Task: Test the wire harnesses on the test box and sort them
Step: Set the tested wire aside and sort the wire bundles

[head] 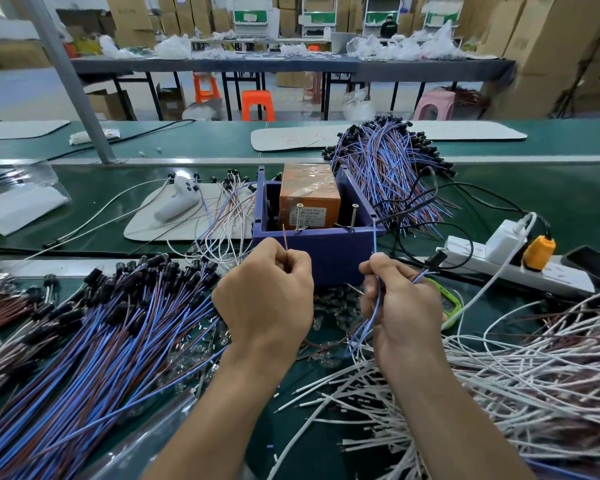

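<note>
White wires (520, 375) sprawl nearest on the right of the green table (84, 199), with blue-and-brown harnesses (101, 327) heaped on the left. Between them the left grip (267, 299) pinches a brown wire end (285, 239) and the right grip (402, 306) pinches a blue wire end (374, 239) — both tips raised before the purple test box (329, 252), near its two upright screws (298, 218). Beyond the box lies another harness pile (392, 168).

Purple test box (326, 252) sitting open-topped mid-bench, orange block inside, two screws standing on its near rim. Left hand (267, 299) pinching brown lead (284, 237), right hand (402, 306) pinching blue lead (374, 237), tips pointing up at the rim. Blue-brown harness pile (101, 323) lying left; white harness pile (516, 368) lying right.
</note>
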